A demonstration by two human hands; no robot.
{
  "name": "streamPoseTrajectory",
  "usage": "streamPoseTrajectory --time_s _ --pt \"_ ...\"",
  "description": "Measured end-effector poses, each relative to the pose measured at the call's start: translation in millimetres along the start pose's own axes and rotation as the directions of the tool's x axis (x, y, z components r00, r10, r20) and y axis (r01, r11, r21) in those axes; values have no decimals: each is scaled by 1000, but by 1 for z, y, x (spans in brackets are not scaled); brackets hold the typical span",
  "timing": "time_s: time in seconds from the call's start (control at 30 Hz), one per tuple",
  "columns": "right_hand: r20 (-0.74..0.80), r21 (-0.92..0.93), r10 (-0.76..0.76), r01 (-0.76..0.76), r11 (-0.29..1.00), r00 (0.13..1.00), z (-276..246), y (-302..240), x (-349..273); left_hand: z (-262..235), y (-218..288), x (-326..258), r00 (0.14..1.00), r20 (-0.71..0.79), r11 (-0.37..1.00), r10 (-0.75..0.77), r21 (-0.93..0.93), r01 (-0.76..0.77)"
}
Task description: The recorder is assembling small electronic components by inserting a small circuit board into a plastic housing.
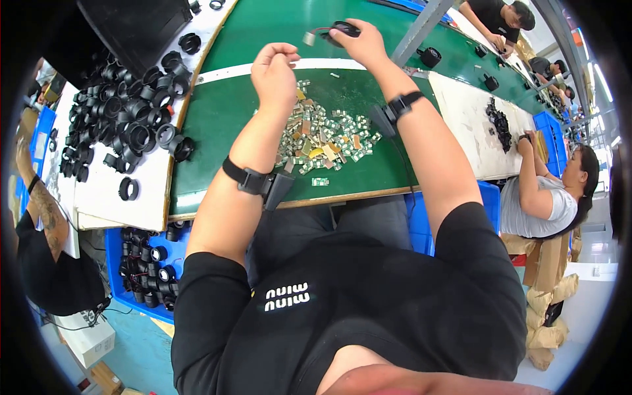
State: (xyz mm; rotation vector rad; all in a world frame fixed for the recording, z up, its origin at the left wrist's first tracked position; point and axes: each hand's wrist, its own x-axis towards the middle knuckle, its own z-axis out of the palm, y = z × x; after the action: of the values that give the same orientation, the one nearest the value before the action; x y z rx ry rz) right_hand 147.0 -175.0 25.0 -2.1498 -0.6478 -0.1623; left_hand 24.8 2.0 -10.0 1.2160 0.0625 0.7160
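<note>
Over the green work surface, my right hand (pixel 362 45) grips a round black plastic part (pixel 345 29) between thumb and fingers. From that part a thin red wire runs left to a small silvery piece (pixel 309 39) hanging in the air. My left hand (pixel 275 78) is closed with its fingers curled, a little left of and nearer than the silvery piece. Whatever its fingertips pinch, if anything, is hidden. Below and between my forearms lies a loose heap of small green-and-white circuit boards (pixel 322 135), with one board (pixel 320 182) apart near the front edge.
At left, many black plastic rings (pixel 131 108) are piled on a white board. A blue bin (pixel 117 270) of black parts stands below it. A metal post (pixel 421 29) rises at the far right. Co-workers sit at left, at right (pixel 550 191) and farther along the line.
</note>
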Motion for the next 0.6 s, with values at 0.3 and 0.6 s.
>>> streamPoseTrajectory --time_s 0.3,0.6 --pt "-282 -319 -150 55 946 948 -16 36 -65 -60 126 -61 745 650 932 151 -344 111" --pt "-942 -269 66 -855 443 330 -256 172 -492 -387 152 -189 731 -22 379 -683 844 379"
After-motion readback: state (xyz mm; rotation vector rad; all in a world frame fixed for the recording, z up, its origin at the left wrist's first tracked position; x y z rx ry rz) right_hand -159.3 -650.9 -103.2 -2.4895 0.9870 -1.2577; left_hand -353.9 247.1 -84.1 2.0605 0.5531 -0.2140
